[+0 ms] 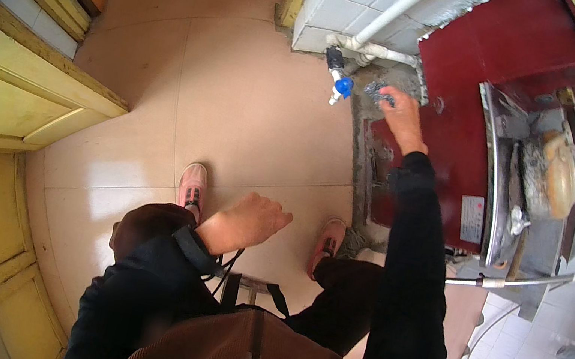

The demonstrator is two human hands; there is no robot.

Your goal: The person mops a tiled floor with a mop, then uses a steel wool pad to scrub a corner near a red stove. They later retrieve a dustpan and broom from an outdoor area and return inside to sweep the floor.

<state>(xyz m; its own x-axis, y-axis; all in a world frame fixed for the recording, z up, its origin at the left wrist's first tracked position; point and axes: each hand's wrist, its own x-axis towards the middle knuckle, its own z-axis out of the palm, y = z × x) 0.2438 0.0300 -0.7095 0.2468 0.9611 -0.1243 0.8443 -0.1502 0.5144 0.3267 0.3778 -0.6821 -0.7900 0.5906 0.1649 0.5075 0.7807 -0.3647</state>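
Observation:
My right hand [402,116] reaches forward beside the dark red cabinet front, its fingers closed on a grey, mesh-like scourer [379,92]. Just left of it a tap with a blue handle [343,86] sticks out from white pipes [383,52] at the foot of the tiled wall. My left hand [249,221] hangs over the floor between my knees, fingers curled; whether anything is inside it is hidden. Below it a dark cord dangles near the wrist.
The dark red panel [461,129] carries a counter with a steel edge [493,185] and a clay-coloured pot [560,171]. A pale hose [527,281] crosses at the right. A yellow door [33,97] stands at the left. My pink shoes [193,186] rest on the tiled floor [270,114].

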